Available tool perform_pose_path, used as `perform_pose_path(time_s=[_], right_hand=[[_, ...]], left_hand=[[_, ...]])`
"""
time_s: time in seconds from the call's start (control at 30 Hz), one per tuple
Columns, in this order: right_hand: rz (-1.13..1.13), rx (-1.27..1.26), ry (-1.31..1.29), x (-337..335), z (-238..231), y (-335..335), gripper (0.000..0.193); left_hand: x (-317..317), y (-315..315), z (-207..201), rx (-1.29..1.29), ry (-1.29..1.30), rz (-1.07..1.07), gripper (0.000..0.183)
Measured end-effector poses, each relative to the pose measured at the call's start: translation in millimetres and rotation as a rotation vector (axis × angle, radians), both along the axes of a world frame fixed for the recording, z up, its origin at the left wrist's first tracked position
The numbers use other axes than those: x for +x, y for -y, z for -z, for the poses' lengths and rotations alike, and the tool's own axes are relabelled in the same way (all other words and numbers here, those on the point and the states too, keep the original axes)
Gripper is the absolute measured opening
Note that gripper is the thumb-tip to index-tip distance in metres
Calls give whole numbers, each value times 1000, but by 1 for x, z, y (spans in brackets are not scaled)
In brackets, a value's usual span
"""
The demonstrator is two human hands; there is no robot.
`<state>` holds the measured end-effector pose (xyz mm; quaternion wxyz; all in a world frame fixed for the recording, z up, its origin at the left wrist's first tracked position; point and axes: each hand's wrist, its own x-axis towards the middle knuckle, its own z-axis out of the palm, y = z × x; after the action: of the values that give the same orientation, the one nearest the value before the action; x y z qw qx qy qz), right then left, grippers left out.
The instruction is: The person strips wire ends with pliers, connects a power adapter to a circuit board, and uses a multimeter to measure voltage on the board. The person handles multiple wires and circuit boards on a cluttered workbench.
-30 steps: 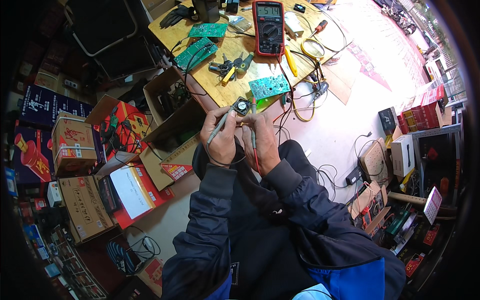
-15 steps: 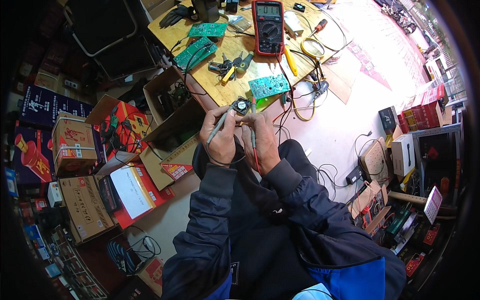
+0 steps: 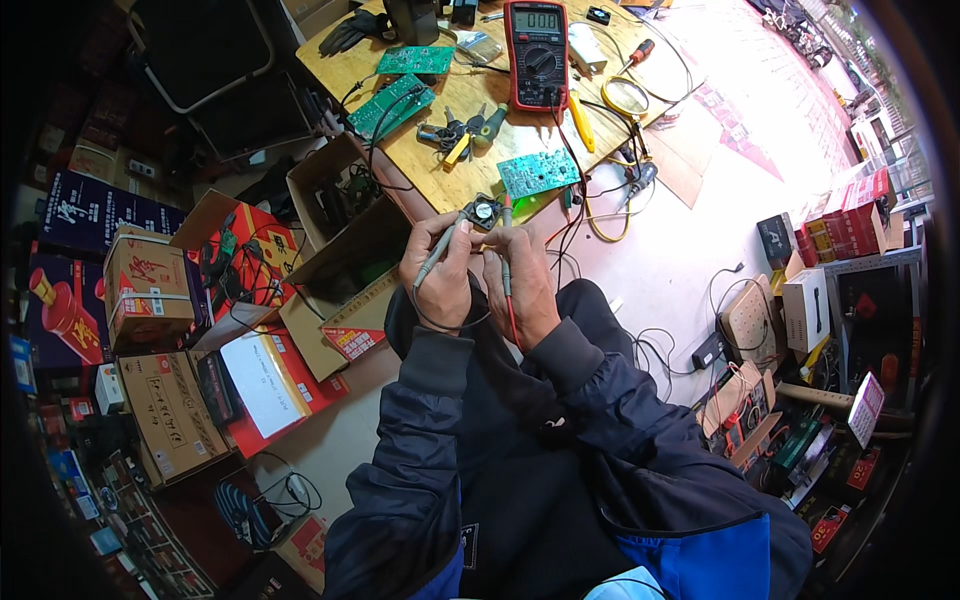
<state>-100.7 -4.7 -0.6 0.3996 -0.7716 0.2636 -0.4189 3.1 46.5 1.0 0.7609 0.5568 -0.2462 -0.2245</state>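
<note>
My left hand (image 3: 440,285) is closed round a grey test probe (image 3: 432,262) with a black lead, and its thumb and fingertips also pinch a small black cooling fan (image 3: 482,212). Beside it, my right hand (image 3: 525,292) grips a second test probe (image 3: 506,265) with a red lead, its tip up by the fan's right edge. Exactly what the tips touch is too small to tell. Both hands are just off the table's near corner. A green circuit board (image 3: 538,174) lies beyond them. The red multimeter (image 3: 538,55) rests farther back with its display lit.
On the wooden table (image 3: 450,185) lie more circuit boards (image 3: 392,105), a bunch of keys (image 3: 460,132), a yellow-handled tool (image 3: 581,121) and a magnifying glass (image 3: 625,96). Cardboard boxes (image 3: 150,290) crowd the left. Cables and cartons (image 3: 845,225) stand on the right.
The reading on the multimeter's display has changed. My hands, the probes and the fan look almost unmoved.
</note>
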Motion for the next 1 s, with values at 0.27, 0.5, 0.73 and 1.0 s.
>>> perform_pose_path(time_s=[0.27, 0.5, 0.73, 1.0], right_hand=[[-1, 3, 10, 0, 0, 0, 31], [10, -7, -9, -1, -3, 0, 31], [2, 26, 7, 0, -3, -1, 29], [10, 22, 27, 2, 2, -1, 28]], left_hand=[[2, 0, 3, 15, -5, 0, 16], [0, 1, 1, 21, -9, -13, 15], [1, 1, 2, 27, 30, -20, 14], [0, 0, -2, 21, 6, -10, 15]])
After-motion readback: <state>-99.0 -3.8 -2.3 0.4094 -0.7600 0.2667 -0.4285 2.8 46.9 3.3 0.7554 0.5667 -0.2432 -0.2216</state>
